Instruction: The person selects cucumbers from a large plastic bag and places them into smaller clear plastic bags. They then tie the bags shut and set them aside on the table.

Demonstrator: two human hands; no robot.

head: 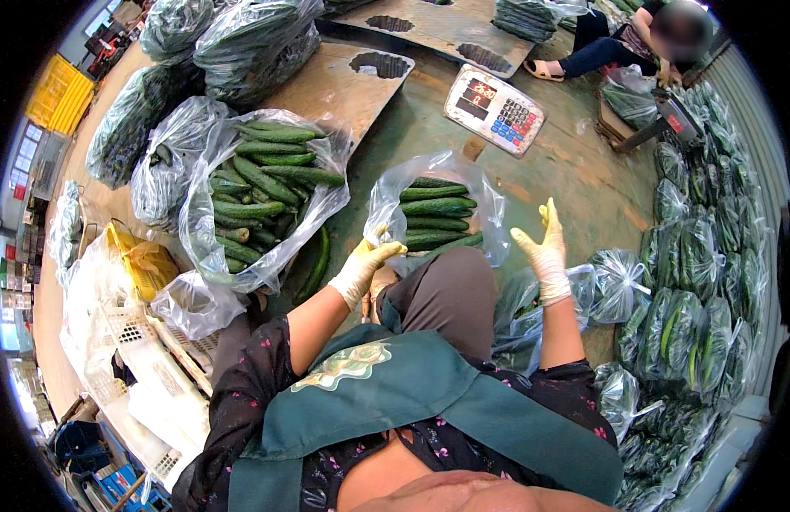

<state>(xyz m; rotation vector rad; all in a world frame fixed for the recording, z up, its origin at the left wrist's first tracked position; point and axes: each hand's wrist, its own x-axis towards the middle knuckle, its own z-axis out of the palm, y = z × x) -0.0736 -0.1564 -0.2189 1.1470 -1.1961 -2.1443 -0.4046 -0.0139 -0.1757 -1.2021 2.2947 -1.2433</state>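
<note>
Before my knees stands an open clear plastic bag [494, 192], with several dark green cucumbers [437, 207] lying side by side in it. My left hand [372, 261], in a pale glove, grips the near left part of that bag's rim. To the right of the bag, my gloved right hand [543, 246] is raised with its fingers apart and holds nothing. A larger open plastic bag [199, 214], heaped with cucumbers [267, 182], is to the left. One loose cucumber [315, 265] rests on the floor between the two bags.
A platform scale's keypad and display head [495, 110] stands just beyond the small bag. Tied bags of cucumbers [683, 326] are stacked along the right wall. Large filled bags [257, 48] and wooden boards [343, 89] lie behind. A person [615, 45] sits at another scale [670, 121].
</note>
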